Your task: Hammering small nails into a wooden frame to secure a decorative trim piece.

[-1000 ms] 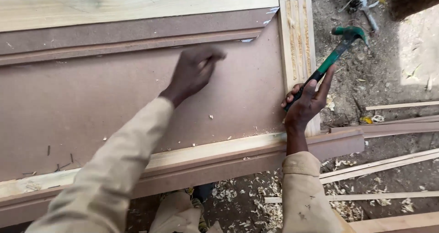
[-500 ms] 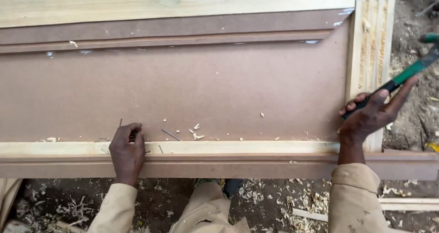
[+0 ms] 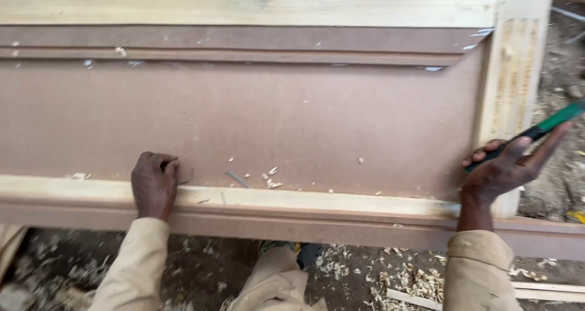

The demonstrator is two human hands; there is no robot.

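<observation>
Down at the near edge, wood shavings (image 3: 420,283) litter the dirt ground under the work, and both tan sleeves reach up from there to the pale wooden rail (image 3: 317,200) that runs along the front of the brown hardboard panel (image 3: 292,116). The left hand (image 3: 155,184) sits on that rail with its knuckles up and its fingers (image 3: 163,163) curled tight, the tips pinched together on the board just past the rail's far edge; something thin and dark seems to sit at those fingertips, but it is too blurred to say what, or whether it is truly held. Just to the right of that hand a loose nail (image 3: 236,178) lies slanted on the panel, clear of the fingers, with a few pale chips (image 3: 272,178) beside it. Over at the right end, the right hand (image 3: 504,168) rests where the rail meets the upright wooden stile (image 3: 515,85), its fingers wrapped closed around the black grip of a green-handled hammer (image 3: 551,123); the handle angles up and away to the right and the head is out of frame. Farther back, a brown moulding strip (image 3: 244,56) crosses the panel, and beyond it lies a wide pale plank (image 3: 244,3).
</observation>
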